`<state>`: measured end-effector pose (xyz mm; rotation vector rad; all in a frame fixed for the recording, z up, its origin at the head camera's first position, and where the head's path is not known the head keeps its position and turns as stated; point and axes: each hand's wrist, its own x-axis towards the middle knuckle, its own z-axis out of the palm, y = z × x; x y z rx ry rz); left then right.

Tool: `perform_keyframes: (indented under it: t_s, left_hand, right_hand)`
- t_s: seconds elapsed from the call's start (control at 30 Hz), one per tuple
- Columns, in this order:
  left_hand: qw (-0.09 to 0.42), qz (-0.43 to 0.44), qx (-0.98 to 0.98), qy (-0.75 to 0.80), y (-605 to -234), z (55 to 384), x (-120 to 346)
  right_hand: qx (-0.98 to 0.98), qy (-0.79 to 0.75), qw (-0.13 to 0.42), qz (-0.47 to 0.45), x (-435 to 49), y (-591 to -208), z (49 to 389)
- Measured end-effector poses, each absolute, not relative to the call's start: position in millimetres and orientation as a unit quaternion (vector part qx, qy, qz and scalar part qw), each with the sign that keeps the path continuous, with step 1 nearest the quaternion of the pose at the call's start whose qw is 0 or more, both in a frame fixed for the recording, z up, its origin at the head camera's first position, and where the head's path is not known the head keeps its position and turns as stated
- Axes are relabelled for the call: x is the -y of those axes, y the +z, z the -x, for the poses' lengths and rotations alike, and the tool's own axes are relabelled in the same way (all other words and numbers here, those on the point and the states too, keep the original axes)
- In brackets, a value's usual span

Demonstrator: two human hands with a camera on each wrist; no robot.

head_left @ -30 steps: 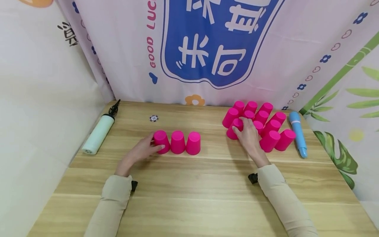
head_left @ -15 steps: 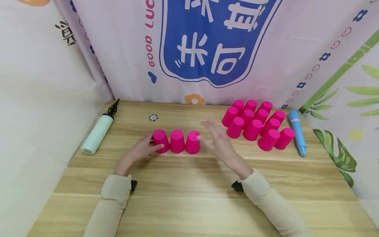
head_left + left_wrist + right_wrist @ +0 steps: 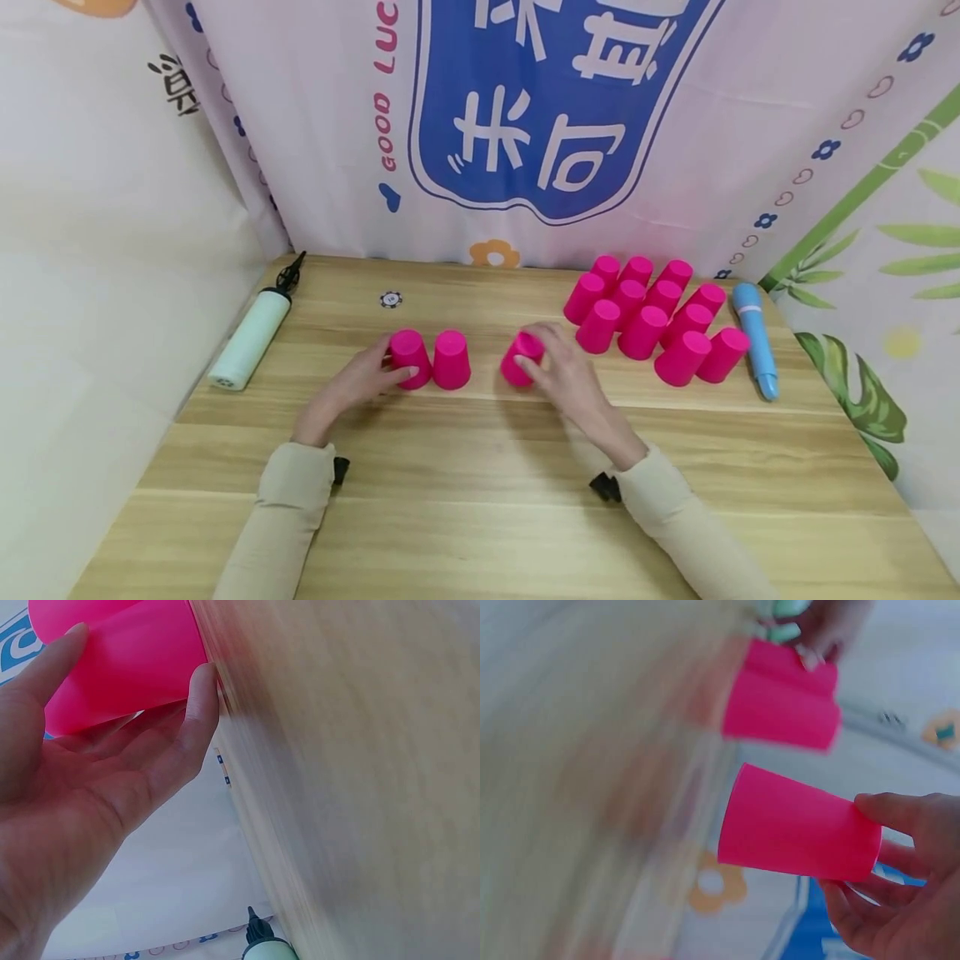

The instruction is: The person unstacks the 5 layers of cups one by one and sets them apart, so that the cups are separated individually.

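My left hand (image 3: 362, 377) curls round a pink cup (image 3: 408, 348), which stands upside down at the left of the table. In the left wrist view the thumb rests on that cup's near side and the fingers reach behind it. Touching it or very close on its right stands a second upside-down cup (image 3: 452, 360). My right hand (image 3: 564, 372) grips another pink cup (image 3: 799, 825) near its narrow end, between thumb and fingers. This cup tilts slightly and is apart from the left pair; whether its rim touches the table is hard to tell.
Several more upside-down pink cups (image 3: 647, 332) stand in a cluster at the back right. Beside them lies a blue pen-like object (image 3: 756, 340). A mint-green hand pump (image 3: 251, 337) lies at the left edge, and a small round chip (image 3: 391, 299) lies behind the left cups.
My right hand moved left from the cluster to the third cup of the row, took hold of it and shifted it right, away from the other two. The left hand kept its place.
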<state>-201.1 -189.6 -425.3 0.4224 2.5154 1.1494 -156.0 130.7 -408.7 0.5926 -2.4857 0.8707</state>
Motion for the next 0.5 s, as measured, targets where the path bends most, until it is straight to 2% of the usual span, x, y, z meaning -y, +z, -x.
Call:
perform_keyframes:
  t_s: [0.17,0.5]
  left_hand:
    - [0.167,-0.15,-0.889,0.4,-426.1,201.7,188.1]
    - [0.168,-0.156,-0.889,0.396,-425.3,202.2,186.5]
  right_hand:
    - [0.906,0.312,0.249,-0.142,-177.0,-400.3,144.6]
    - [0.93,0.295,0.216,-0.035,-235.9,-410.5,141.5]
